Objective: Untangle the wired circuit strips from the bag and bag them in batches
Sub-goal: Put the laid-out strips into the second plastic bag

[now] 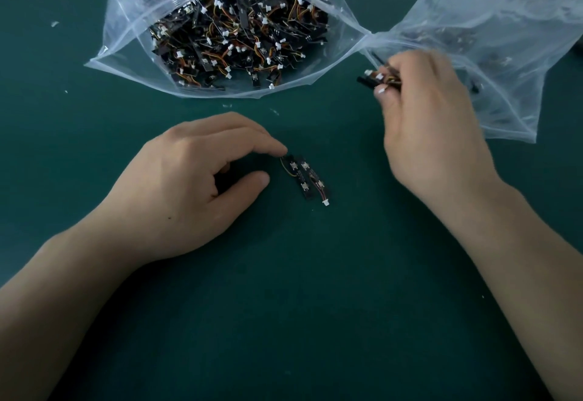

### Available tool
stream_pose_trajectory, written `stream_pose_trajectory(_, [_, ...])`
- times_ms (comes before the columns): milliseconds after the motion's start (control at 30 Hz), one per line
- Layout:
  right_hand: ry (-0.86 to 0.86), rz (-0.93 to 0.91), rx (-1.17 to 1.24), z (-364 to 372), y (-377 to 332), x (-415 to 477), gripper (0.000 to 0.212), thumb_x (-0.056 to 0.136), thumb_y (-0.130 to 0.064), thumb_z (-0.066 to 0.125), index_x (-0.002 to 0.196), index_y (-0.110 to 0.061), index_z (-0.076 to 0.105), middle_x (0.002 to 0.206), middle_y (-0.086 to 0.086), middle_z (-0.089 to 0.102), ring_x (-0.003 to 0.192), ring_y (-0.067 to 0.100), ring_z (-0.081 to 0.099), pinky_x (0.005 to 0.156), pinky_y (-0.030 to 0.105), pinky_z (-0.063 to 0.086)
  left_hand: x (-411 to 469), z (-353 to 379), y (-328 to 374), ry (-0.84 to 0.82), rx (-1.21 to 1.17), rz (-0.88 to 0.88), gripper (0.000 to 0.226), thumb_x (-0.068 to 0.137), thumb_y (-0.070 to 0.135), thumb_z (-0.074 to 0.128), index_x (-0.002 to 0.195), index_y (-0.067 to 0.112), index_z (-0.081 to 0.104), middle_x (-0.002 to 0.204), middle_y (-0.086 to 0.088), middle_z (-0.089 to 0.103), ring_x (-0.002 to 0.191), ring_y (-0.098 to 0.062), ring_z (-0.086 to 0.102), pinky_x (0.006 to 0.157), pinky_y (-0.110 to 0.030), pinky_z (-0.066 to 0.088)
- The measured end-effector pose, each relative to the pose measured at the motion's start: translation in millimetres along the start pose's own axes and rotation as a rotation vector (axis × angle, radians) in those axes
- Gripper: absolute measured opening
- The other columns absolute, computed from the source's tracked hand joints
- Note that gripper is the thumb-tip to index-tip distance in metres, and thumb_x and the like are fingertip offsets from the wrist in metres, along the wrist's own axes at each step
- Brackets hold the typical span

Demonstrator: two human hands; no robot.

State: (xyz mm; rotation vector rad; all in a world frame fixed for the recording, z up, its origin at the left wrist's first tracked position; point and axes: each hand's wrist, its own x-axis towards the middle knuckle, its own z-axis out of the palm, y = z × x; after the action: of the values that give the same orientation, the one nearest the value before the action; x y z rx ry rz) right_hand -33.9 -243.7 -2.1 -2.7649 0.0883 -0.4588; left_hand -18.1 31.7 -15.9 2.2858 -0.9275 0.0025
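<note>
The left hand (189,186) lies palm-down on the mat (284,306) at centre left, forearm running in from the lower left, fingers loosely arched and gripping nothing, thumb held apart while the index fingertip (279,148) touches the upper end of two strips (304,180) lying side by side at mid-frame. The right hand (432,135) is raised at upper right, knuckles toward the camera, fingers curled tight round a bundle (378,79) of strips at the mouth of the second bag (511,22). The full bag (132,15) gapes open at upper centre.
</note>
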Motion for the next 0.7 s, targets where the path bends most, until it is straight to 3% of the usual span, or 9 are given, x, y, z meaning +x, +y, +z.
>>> stream_pose_trajectory(133, [0.041,0.096,-0.079,-1.2,11.4,6.3,0.017,0.109,-0.016,0.047,0.122,-0.005,0.052,0.128,0.016,0.050,0.088,0.019,0.038,0.080,0.036,0.033,0.4,0.3,-0.2,-0.012,0.028,0.016,0.029,0.098,0.032,0.064,0.126,0.037,0.070,0.126,0.024,0.062,0.098,-0.012,0.066,0.082,-0.041,0.055])
stream_pose_trajectory(300, [0.048,0.197,-0.097,-1.0,26.5,14.9,0.019,0.109,-0.014,0.047,0.123,-0.003,0.053,0.129,0.019,0.052,0.093,0.018,0.034,0.074,0.023,0.020,0.5,1.6,-0.6,-0.003,0.050,0.016,0.028,0.097,0.032,0.063,0.124,0.036,0.071,0.126,0.023,0.063,0.106,-0.009,0.065,0.089,-0.040,0.054])
stream_pose_trajectory(533, [0.041,0.230,-0.131,-2.4,35.0,21.3,0.017,0.109,-0.014,0.047,0.118,-0.001,0.054,0.124,0.023,0.054,0.095,0.024,0.037,0.073,0.021,0.016,0.7,2.2,-0.2,-0.008,0.053,0.008,0.027,0.098,0.034,0.063,0.123,0.038,0.071,0.126,0.025,0.062,0.101,-0.015,0.067,0.086,-0.044,0.055])
stream_pose_trajectory(700, [-0.059,0.184,-0.211,-2.3,40.8,22.7,0.013,0.107,-0.011,0.049,0.110,-0.001,0.058,0.111,0.020,0.051,0.084,0.027,0.039,0.074,0.035,0.028,1.3,2.0,-0.3,-0.005,0.056,0.013,0.025,0.098,0.033,0.063,0.121,0.035,0.073,0.125,0.023,0.063,0.106,-0.014,0.067,0.088,-0.044,0.055])
